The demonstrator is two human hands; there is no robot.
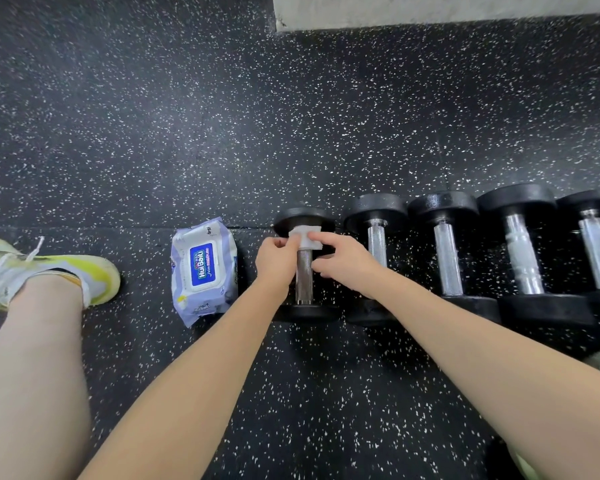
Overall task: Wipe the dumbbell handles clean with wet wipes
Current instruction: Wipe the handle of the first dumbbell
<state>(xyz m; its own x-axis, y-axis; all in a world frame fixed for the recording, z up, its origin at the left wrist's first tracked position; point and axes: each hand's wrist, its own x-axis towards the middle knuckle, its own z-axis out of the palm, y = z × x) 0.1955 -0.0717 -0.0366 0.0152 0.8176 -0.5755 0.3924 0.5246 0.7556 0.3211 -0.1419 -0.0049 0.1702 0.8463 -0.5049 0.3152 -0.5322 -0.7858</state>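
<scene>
Five dumbbells [447,258] line the speckled floor [187,116]; beside the leftmost dumbbell [305,282] lies a wipes pack [203,271]. Left hand [278,259] and right hand [343,261] pinch a white wipe [305,239] around its handle's far end.

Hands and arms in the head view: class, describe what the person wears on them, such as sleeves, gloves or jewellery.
Both arms are bare along all of their visible length, with no sleeve in view. The left hand and the right hand wear no gloves. No watch, bracelet or ring shows on the parts that can be seen.
</scene>
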